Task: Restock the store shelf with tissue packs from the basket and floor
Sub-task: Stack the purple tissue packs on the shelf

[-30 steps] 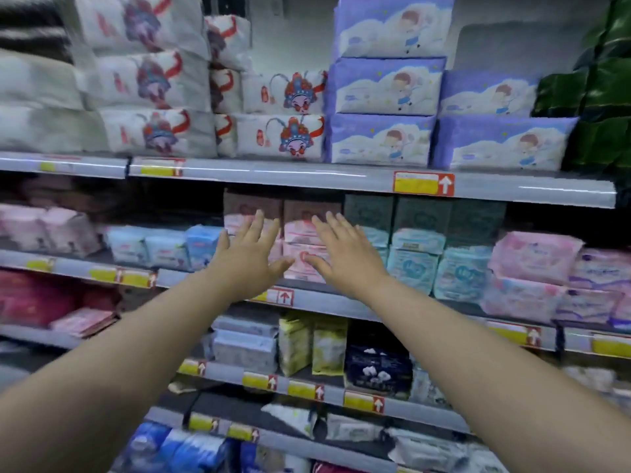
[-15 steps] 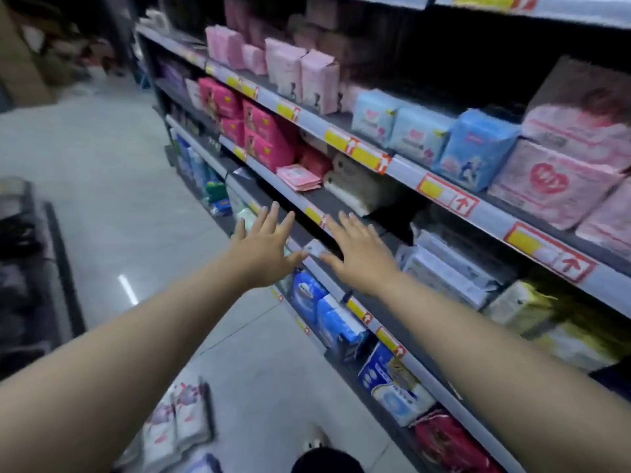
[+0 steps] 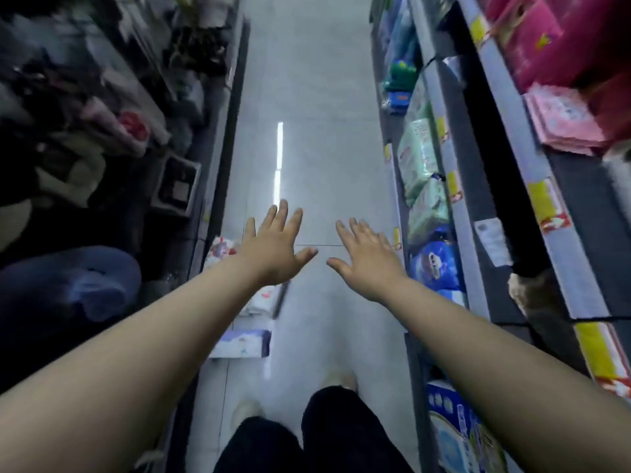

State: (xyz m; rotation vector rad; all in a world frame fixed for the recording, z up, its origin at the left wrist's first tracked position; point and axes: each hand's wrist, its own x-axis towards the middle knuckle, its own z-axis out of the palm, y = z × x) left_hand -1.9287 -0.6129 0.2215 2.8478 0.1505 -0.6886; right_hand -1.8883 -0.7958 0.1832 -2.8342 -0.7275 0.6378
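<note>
On the aisle floor (image 3: 307, 148) to my left lay three tissue packs (image 3: 240, 343) in a row, the two farther ones partly hidden behind my left arm (image 3: 136, 343). My left hand (image 3: 273, 254) and right hand (image 3: 367, 264) stayed spread, fingers straight, holding nothing, as half a second before, but my view had swung off the shelf (image 3: 459, 213), which now ran along my right, its goods blurred.

No readable text on shelf labels (image 3: 548, 207)

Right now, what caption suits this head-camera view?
Open, empty left hand and right hand stretch over tissue packs on the aisle floor.
</note>
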